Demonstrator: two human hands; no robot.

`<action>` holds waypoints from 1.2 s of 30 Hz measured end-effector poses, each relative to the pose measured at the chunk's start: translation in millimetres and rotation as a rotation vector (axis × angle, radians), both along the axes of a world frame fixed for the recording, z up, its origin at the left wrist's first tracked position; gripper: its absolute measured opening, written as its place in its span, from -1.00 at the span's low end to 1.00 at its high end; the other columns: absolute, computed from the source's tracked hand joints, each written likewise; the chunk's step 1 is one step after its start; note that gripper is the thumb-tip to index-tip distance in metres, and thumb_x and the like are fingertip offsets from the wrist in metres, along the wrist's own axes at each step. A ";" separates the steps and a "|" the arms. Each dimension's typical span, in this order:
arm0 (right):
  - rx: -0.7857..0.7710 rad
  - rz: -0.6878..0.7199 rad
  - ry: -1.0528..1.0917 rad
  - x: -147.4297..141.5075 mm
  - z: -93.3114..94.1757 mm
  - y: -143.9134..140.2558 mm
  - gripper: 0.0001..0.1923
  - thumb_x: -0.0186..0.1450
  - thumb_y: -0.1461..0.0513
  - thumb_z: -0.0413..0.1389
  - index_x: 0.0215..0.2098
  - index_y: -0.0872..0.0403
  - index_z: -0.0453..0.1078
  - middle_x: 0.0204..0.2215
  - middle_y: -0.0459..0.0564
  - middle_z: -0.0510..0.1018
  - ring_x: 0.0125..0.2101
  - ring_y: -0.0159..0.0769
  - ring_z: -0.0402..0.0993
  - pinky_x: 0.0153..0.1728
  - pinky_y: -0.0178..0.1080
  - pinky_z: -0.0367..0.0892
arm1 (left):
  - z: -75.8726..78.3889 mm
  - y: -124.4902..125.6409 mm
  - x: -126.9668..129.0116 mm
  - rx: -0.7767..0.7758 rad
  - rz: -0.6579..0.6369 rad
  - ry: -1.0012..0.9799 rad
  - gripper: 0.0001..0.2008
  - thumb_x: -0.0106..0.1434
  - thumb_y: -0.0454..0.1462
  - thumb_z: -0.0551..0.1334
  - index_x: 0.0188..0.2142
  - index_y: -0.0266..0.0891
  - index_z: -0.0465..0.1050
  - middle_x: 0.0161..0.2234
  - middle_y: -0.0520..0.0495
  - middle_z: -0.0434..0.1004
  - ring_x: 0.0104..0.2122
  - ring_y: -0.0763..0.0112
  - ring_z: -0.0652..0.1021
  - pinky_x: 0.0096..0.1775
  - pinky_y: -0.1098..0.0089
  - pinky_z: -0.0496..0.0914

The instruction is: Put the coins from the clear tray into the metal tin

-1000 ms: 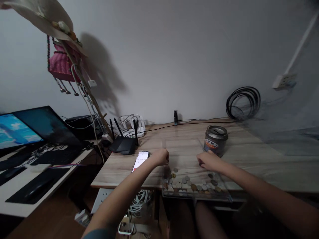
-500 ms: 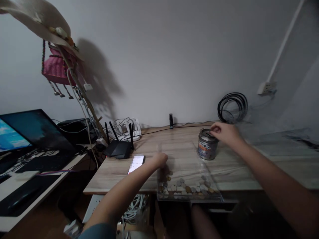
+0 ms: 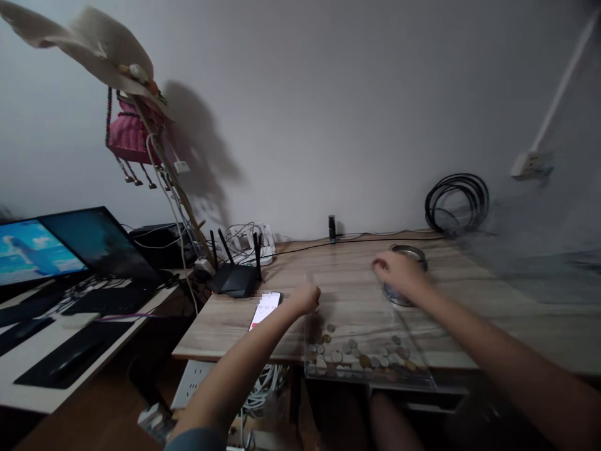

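A black router (image 3: 233, 280) stands beside a lit phone (image 3: 265, 307) and coiled cable (image 3: 456, 199).

a wood-grain desk (image 3: 347, 285) carries everything here. a clear tray (image 3: 364, 344) of coins (image 3: 347, 354) sits at its near edge, below and between the hands. a metal tin (image 3: 406, 275) stands just behind the right hand (image 3: 397, 275). a lit phone (image 3: 265, 308) lies just left of the left hand (image 3: 305, 299), with a black router (image 3: 235, 275) beyond it
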State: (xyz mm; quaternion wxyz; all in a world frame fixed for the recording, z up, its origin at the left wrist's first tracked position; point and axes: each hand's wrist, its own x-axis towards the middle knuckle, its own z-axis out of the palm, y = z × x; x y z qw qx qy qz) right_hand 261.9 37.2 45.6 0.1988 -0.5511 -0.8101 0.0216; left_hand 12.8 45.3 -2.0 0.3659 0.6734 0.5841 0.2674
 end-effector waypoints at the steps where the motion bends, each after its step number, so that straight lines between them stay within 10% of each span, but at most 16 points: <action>1: -0.055 0.059 -0.014 -15.1 -9.4 -4.6 -0.78 0.28 0.18 0.04 -0.20 0.14 0.41 -0.27 -0.01 0.50 -0.29 -0.35 0.43 -0.26 -0.24 0.35 | 0.7 -1.5 -0.9 -0.010 0.029 -0.066 -0.73 -0.20 -0.49 0.29 -0.78 -0.22 0.23 -0.73 0.06 0.20 -0.41 0.30 0.45 -0.16 0.26 0.33; 6: -0.329 0.387 -0.092 -92.4 -55.2 -20.6 -0.75 0.16 0.26 0.11 -0.18 0.11 0.46 -0.35 0.00 0.56 -0.35 -0.33 0.44 -0.33 -0.34 0.27 | 5.0 -7.7 -4.8 -0.123 0.180 -0.469 -0.92 0.03 -0.36 0.20 -0.55 -0.28 0.32 -0.63 0.07 0.30 -0.59 0.56 0.35 -0.44 0.51 0.32; 11: -0.391 0.414 -0.091 -128.5 -74.4 -12.6 -0.69 0.10 0.30 0.12 -0.16 0.20 0.43 -0.33 0.08 0.55 -0.36 -0.28 0.42 -0.37 -0.33 0.23 | 16.9 -23.6 -12.9 -0.249 0.265 -0.782 -0.80 0.19 -0.38 0.00 -0.54 -0.29 0.28 -0.62 0.01 0.30 -0.62 0.61 0.35 -0.53 0.59 0.28; 19: -0.416 0.473 -0.022 -126.4 -83.5 -16.7 -0.77 0.07 0.28 0.12 -0.29 0.19 0.44 -0.36 0.02 0.53 -0.39 -0.34 0.38 -0.38 -0.35 0.22 | 31.9 -50.4 -12.4 -0.486 0.341 -1.349 -0.84 0.19 -0.41 0.04 -0.43 -0.37 0.37 -0.58 -0.04 0.37 -0.60 0.60 0.39 -0.54 0.60 0.28; 36: -0.499 0.430 -0.099 -118.5 -67.8 -40.8 -0.74 -0.03 0.40 0.06 -0.34 0.16 0.43 -0.54 -0.08 0.46 -0.56 -0.44 0.24 -0.53 -0.39 0.08 | 18.6 -83.5 -4.1 -0.498 0.416 -1.500 -0.83 0.19 -0.46 0.01 -0.45 -0.38 0.34 -0.61 -0.03 0.35 -0.63 0.59 0.38 -0.56 0.61 0.28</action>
